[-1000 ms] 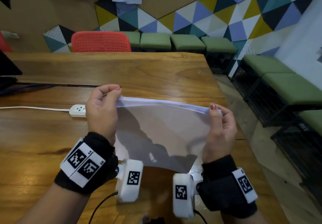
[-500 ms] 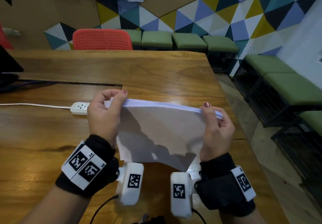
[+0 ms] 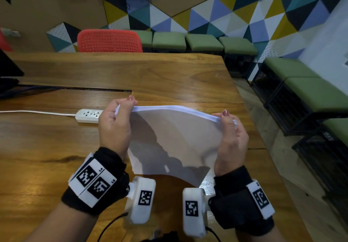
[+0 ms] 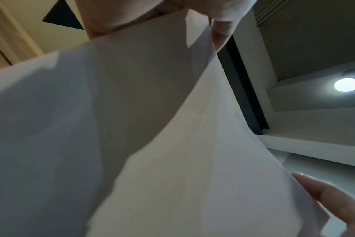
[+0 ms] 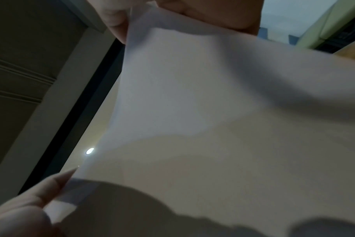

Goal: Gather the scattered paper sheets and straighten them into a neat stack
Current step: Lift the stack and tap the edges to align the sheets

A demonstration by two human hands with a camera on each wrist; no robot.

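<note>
- left hand and right hand pinching top corners of the paper sheets; upright on table
- bowed middle; could splay or slip if either pinch loosens mid-tap

wooden table | red chair | green stools | triangle-patterned wall

Place: office lounge or meeting room
Evidence: wooden table — power strip lying on it; green benches lining a geometric-patterned wall
</note>
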